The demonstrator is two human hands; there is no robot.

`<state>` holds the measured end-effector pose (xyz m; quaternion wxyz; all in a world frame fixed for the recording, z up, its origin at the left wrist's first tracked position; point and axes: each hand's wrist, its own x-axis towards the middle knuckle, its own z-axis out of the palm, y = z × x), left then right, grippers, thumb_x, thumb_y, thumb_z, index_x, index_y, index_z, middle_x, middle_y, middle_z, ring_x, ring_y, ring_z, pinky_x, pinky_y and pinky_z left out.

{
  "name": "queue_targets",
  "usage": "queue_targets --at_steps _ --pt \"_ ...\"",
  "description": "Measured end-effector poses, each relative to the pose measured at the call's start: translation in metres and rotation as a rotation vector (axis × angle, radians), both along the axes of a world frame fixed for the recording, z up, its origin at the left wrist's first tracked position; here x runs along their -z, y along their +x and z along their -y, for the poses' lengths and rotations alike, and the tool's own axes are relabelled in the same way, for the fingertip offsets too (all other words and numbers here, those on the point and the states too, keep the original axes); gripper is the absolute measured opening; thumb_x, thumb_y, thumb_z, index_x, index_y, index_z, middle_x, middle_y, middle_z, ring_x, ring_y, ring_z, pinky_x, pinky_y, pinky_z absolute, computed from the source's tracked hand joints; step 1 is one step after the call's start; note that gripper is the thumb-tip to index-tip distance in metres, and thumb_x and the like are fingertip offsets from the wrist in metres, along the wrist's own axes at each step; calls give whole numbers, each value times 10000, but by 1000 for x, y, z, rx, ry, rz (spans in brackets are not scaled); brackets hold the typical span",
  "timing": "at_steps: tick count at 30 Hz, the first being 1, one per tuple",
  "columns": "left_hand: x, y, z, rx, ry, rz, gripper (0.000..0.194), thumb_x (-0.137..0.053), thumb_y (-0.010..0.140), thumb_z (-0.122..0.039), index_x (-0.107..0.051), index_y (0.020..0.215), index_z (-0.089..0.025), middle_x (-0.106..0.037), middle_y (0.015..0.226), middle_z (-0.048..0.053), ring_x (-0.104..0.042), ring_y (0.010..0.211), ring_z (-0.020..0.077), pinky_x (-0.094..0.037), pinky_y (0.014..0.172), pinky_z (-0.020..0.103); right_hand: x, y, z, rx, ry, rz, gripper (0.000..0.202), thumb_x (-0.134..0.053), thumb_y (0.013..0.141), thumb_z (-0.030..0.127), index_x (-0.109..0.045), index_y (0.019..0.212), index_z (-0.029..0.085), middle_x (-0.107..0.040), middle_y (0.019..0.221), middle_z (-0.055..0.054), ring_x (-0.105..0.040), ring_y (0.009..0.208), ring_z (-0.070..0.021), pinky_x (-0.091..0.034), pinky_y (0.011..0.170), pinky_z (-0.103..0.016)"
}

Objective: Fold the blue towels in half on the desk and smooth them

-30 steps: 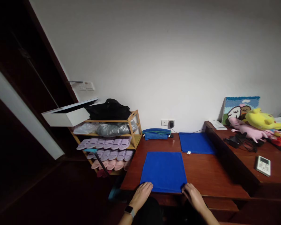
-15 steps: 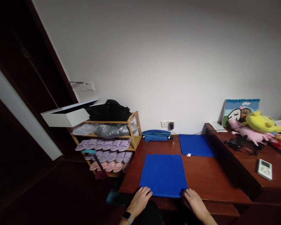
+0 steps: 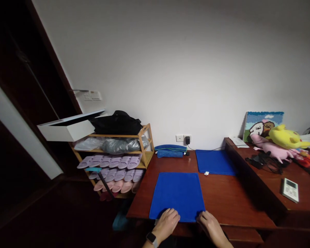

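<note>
A blue cloth (image 3: 177,194) lies flat and squarish at the front of the reddish-brown table (image 3: 222,193). My left hand (image 3: 168,221), with a watch on its wrist, rests on the cloth's near edge, left of the middle; its fingers are curled down and their tips are hidden. At the near right corner of the cloth, my right hand (image 3: 208,222) has its fingers bent together on the blue fabric. Farther back lies a second blue cloth (image 3: 215,162) with a white tag. A rolled or folded blue cloth (image 3: 170,151) sits by the wall.
On the raised desk at right are a yellow plush (image 3: 286,136), a pink plush (image 3: 270,148), black cables (image 3: 266,162) and a white calculator-like device (image 3: 290,190). A slipper rack (image 3: 144,148) stands left of the table, holding a black bag (image 3: 116,124) and white box (image 3: 67,131).
My left hand has moved right along the near edge, away from the cloth's left corner. My right hand stays at the right corner. The view has shifted slightly.
</note>
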<state>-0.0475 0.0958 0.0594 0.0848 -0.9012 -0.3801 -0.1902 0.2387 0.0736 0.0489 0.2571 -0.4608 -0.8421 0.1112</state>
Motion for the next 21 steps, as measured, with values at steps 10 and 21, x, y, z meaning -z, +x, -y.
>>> queue_targets --at_steps 10,21 --pt "14 -7 12 -15 -3 28 150 -539 980 -106 -607 956 -237 -657 894 -2 -606 849 181 -462 815 322 6 2 1 -2 106 38 211 -445 1041 321 -655 1049 296 -685 981 -12 -644 877 -173 -497 801 -297" --pt "-7 -1 5 -49 -251 62 193 -494 954 -89 -588 903 -250 -631 918 -12 -598 906 185 -471 879 318 3 3 -3 3 128 114 177 -480 1038 311 -656 1059 311 -697 1006 10 -655 885 -164 -476 787 -283"
